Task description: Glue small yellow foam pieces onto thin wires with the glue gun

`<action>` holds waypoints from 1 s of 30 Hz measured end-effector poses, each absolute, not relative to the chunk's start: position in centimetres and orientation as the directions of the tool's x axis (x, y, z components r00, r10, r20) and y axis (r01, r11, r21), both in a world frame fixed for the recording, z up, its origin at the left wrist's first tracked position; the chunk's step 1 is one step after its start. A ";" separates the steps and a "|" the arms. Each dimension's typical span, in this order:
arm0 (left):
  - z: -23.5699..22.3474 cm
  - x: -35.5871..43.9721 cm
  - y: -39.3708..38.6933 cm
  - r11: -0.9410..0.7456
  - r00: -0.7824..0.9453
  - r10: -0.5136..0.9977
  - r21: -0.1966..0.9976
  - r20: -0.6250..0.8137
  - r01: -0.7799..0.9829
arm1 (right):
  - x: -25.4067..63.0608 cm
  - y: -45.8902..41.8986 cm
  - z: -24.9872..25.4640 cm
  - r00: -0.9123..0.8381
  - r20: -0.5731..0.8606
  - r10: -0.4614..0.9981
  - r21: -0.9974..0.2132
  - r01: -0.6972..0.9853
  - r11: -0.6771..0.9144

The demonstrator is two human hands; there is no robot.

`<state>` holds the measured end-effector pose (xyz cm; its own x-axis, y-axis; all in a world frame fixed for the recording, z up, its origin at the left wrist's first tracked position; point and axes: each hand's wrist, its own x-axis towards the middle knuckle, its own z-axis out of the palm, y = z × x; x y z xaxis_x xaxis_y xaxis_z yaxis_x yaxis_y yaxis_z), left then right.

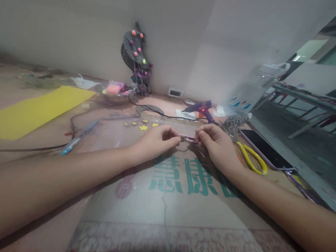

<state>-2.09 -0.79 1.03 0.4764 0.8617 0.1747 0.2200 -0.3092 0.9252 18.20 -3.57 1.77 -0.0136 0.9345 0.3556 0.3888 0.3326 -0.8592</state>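
Observation:
My left hand [163, 138] is pinched, thumb against fingertips, at one end of a small, thin purplish piece [190, 140]. At its other end my right hand [213, 141] is also pinched. The piece has a dark greenish bit near the left fingertips, and its kind is too small to tell. Both hands are over a printed cardboard sheet [138, 216] with green characters. Just beyond my left hand, yellow flower cut-outs [143, 128] lie with several smaller yellow bits. Behind the right hand a blue glue gun [199, 108] rests, its red light on.
To the right are yellow-handled scissors [252, 158], a phone [265, 150], grey yarn [235, 122] and a large bottle [251, 89]. On the left lie a yellow sheet [39, 111], a blue pen [80, 137] and a dark cord. A grey crescent decoration [130, 50] leans at the wall.

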 end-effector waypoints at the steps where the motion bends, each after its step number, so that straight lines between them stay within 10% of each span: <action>1: 1.0 -2.1 -0.8 -0.311 0.482 0.859 0.925 0.175 0.217 | 18.2 -3.5 1.6 -0.017 0.375 0.927 -0.856 0.377 0.353; 30: 1.3 -2.1 -0.9 -0.357 0.502 0.846 0.889 0.178 0.286 | 18.5 -3.9 0.8 -0.155 0.592 0.791 -0.623 0.534 0.571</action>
<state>-2.13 -0.93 1.28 0.5024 0.8461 0.1779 0.2861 -0.3569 0.8893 18.50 -3.85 0.79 -0.1551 0.7908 0.5921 0.5339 0.5714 -0.6233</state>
